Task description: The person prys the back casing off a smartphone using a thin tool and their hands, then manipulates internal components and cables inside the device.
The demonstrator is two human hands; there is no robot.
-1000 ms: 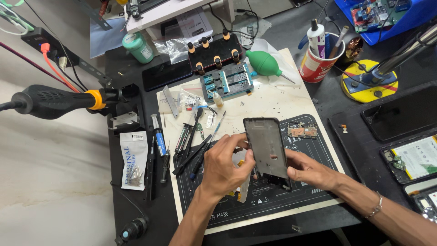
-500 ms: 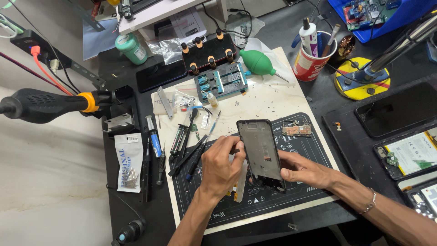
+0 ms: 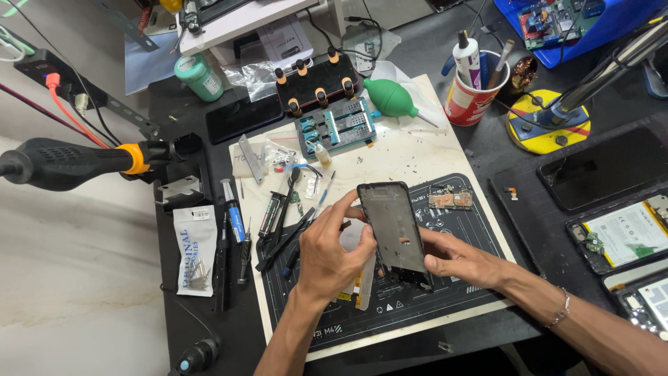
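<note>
Centre of the frame, both hands are on a black phone frame, held tilted up off the dark work mat. The left hand is curled around its left edge, fingers closed on the side, thumb near the top corner. The right hand grips from below and right, thumb pressed on the lower part of the frame. Just beneath the left hand a pale flat part lies on the mat. A small circuit board sits on the mat to the upper right, apart from the hands. Left of the hands, a cluster of screwdrivers and tweezers. Upper right, a red cup with tools in it.
</note>
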